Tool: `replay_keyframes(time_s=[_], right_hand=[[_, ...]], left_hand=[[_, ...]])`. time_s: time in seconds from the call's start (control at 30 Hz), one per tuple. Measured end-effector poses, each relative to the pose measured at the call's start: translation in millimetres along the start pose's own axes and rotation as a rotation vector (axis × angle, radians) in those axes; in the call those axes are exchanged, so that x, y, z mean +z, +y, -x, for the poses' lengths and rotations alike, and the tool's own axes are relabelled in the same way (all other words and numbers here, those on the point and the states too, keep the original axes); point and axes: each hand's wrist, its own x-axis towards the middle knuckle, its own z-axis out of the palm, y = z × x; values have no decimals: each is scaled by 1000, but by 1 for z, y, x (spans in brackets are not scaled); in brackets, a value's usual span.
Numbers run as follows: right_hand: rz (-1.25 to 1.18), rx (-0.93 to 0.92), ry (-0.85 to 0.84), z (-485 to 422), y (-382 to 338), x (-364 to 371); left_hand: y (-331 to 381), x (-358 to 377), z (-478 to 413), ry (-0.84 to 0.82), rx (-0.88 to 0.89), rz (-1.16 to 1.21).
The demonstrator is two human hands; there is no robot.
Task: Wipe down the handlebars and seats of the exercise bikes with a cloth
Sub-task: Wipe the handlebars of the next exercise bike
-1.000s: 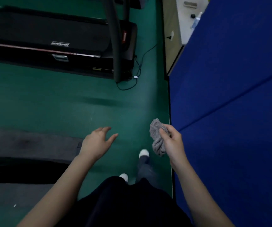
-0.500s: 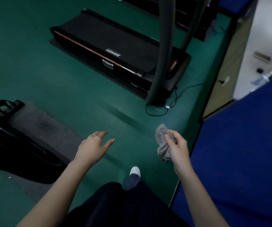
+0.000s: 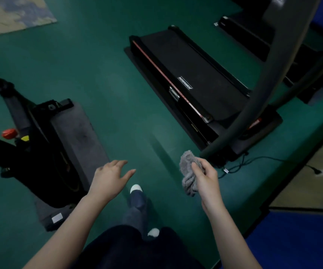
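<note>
Green floor (image 3: 102, 78): treadmill (image 3: 193, 82), grey mat (image 3: 79, 136) (bike atop), cable (image 3: 254, 162).

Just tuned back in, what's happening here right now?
A person stands on the green floor, one foot forward. The right hand grips a bunched grey cloth; the left hand is open and holds nothing. A black machine with a red knob, likely an exercise bike, stands on a grey mat at left, a treadmill ahead. The cloth touches neither, so no wiping is under way.

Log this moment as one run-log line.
left hand: open, holds nothing | right hand: grips grey cloth | exercise bike: at left, untouched | treadmill: ahead right | wiping: not yet begun
</note>
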Motion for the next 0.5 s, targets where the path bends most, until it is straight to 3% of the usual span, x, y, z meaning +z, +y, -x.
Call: replay_keyframes(time_s=[0.5], right_hand=[[93,-114,-279,-141,-104,147]], left_hand=[[-65,-93,-131,133,-219,171]])
